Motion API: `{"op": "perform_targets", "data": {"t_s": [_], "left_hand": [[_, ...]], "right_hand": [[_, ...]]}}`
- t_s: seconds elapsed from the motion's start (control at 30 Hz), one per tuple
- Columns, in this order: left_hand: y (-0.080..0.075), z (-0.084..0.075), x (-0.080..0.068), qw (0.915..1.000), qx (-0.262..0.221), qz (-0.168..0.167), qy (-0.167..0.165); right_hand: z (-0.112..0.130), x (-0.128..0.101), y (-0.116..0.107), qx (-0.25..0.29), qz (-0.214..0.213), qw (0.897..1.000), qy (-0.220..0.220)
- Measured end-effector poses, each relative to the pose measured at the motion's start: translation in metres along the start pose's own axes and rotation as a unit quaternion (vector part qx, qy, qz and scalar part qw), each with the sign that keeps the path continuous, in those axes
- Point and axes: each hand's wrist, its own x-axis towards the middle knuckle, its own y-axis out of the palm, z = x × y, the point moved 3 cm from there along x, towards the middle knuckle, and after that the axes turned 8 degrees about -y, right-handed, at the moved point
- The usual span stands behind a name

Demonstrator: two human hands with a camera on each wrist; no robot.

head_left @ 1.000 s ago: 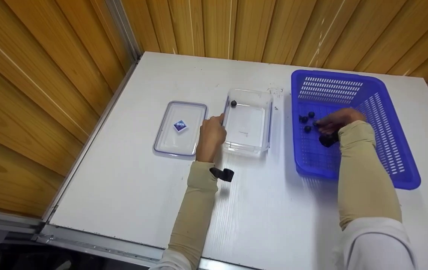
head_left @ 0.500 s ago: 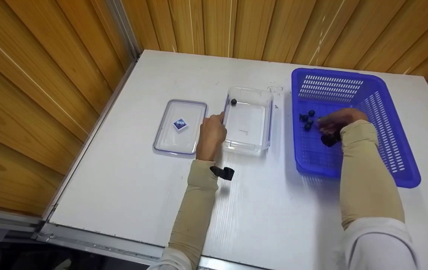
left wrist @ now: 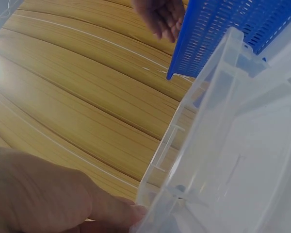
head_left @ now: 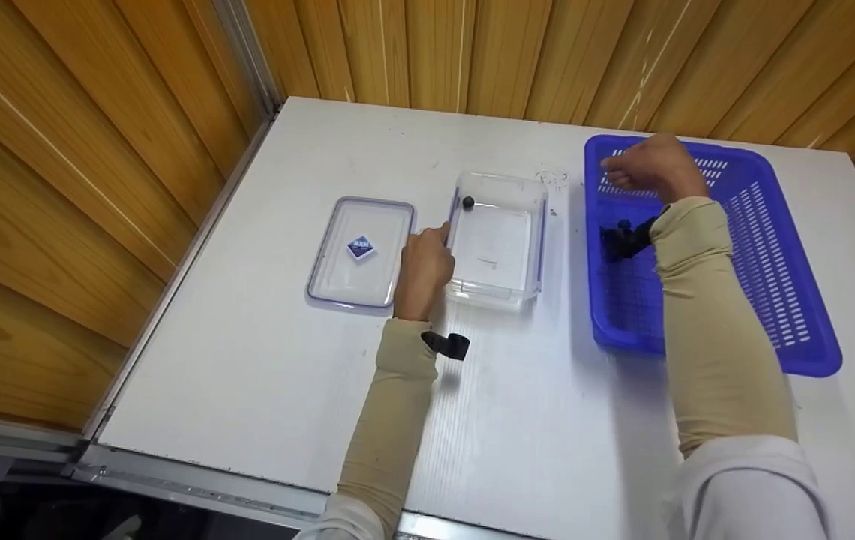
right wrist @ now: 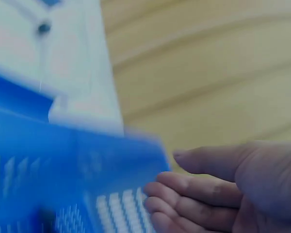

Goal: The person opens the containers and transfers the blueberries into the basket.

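A clear plastic food container (head_left: 499, 247) stands mid-table with one small dark round berry-like ball (head_left: 468, 202) in its far left corner. My left hand (head_left: 425, 266) pinches the container's left side; the thumb and fingers meet its rim in the left wrist view. Above the far left part of a blue plastic basket (head_left: 600, 315), my right hand (head_left: 656, 166) is raised. Its fingers are loosely bent with the thumb apart, and nothing shows between them in the right wrist view (right wrist: 199, 194). Another dark ball (head_left: 624, 224) lies in the basket; the black wrist camera hides the others.
The container's clear lid (head_left: 352, 277), edged in blue-grey with a blue diamond label, lies flat left of my left hand. Everything stands on a white table (head_left: 247, 360). Wood-panelled walls (head_left: 502, 60) rise behind it and on the left.
My right hand first touched a dark ball in the basket, which shifted left beside the others. Then the hand rose toward the basket's far left edge. The left hand stayed on the container.
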Motion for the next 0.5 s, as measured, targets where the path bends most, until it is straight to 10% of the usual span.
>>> {"op": "perform_targets", "data": {"t_s": [0.5], "left_hand": [[0.004, -0.008, -0.003, 0.9997, 0.006, -0.016, 0.019]], "right_hand": [[0.031, 0.023, 0.104, -0.047, 0.016, 0.997, -0.059]]}}
